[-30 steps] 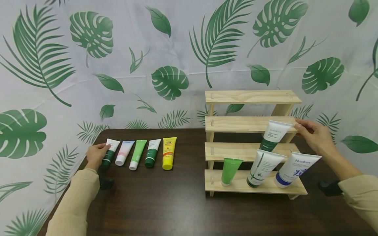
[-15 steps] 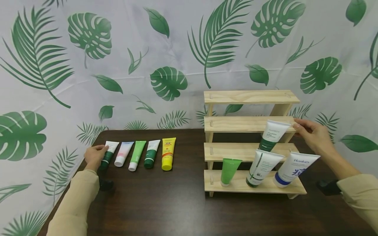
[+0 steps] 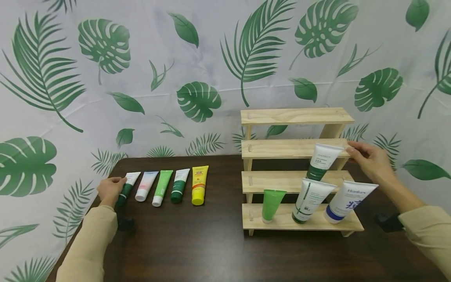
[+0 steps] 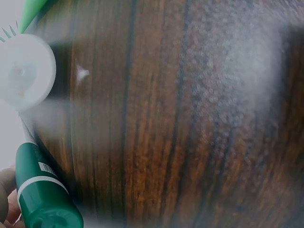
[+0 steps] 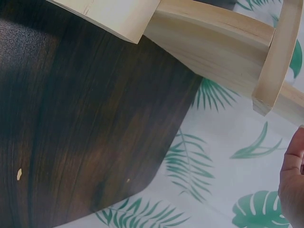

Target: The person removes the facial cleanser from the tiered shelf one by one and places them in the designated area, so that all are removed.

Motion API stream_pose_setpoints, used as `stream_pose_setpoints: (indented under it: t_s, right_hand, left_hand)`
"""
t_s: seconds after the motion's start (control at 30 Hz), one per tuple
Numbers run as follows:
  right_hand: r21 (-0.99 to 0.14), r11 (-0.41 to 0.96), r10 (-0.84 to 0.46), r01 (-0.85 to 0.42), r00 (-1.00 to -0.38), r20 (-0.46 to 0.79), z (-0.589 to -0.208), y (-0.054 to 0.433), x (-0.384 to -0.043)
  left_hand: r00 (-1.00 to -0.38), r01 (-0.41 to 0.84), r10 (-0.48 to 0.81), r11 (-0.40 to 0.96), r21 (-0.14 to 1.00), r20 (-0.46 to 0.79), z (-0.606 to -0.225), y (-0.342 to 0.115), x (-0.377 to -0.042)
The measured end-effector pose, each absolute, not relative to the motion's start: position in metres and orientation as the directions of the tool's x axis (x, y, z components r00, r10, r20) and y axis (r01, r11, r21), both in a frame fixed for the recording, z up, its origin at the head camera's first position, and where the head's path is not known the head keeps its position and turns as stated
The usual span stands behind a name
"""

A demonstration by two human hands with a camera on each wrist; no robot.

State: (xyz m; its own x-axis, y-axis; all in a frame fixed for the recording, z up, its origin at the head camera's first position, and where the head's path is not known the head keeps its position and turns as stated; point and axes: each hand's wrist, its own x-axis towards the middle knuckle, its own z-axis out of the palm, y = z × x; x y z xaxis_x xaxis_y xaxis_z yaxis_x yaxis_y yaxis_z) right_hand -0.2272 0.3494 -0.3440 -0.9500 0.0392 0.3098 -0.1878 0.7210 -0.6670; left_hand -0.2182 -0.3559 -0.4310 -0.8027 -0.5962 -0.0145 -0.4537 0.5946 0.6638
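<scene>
My left hand [image 3: 109, 191] pinches the edge of a white and dark green squeeze tube [image 3: 129, 184], leftmost in a row lying on the table. In the left wrist view, fingers [image 4: 5, 187] lie beside a green-capped tube [image 4: 40, 164]. My right hand [image 3: 373, 161] holds the right end of a stepped wooden display rack [image 3: 292, 115] with thumb and forefinger, at its second board from the top. A white and green tube [image 3: 323, 156] leans on the third board. On the lowest stand a green tube [image 3: 272, 205], a white tube [image 3: 311, 199] and a white-blue tube [image 3: 349, 199].
Right of the left hand lie a pink-white tube [image 3: 146, 186], a light green tube [image 3: 163, 186], a green-white tube [image 3: 180, 186] and a yellow tube [image 3: 199, 184]. The dark wooden table [image 3: 190, 243] meets a leaf-patterned cloth [image 3: 151, 129] behind.
My left fingers have shifted slightly left, toward the tube's edge. The right hand keeps its place at the rack's end. The head view has shifted a little.
</scene>
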Motion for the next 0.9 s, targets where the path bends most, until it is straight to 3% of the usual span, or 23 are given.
stream_pose_setpoints:
  t_s: [0.3,0.47,0.67,0.9]
  right_hand:
    - [-0.709,0.682,0.071,-0.181,-0.948,0.31,-0.348,0.352,-0.229]
    - [-0.684,0.708,0.053,-0.176,-0.952,0.3,-0.344,0.351,-0.226]
    - [-0.687,0.704,0.05,-0.181,-0.952,0.302,-0.343,0.349,-0.226]
    - [-0.687,0.699,0.04,-0.201,-0.947,0.318,-0.342,0.348,-0.224]
  left_hand:
    - [-0.807,-0.427,-0.59,0.603,0.674,0.017,-0.428,-0.355,-0.216]
    - [-0.811,-0.352,-0.58,0.592,0.725,0.08,-0.419,-0.344,-0.225]
    - [-0.83,-0.187,-0.527,0.573,0.798,0.184,-0.396,-0.304,-0.238]
    - [-0.908,-0.063,-0.39,0.491,0.869,0.155,-0.369,-0.246,-0.244]
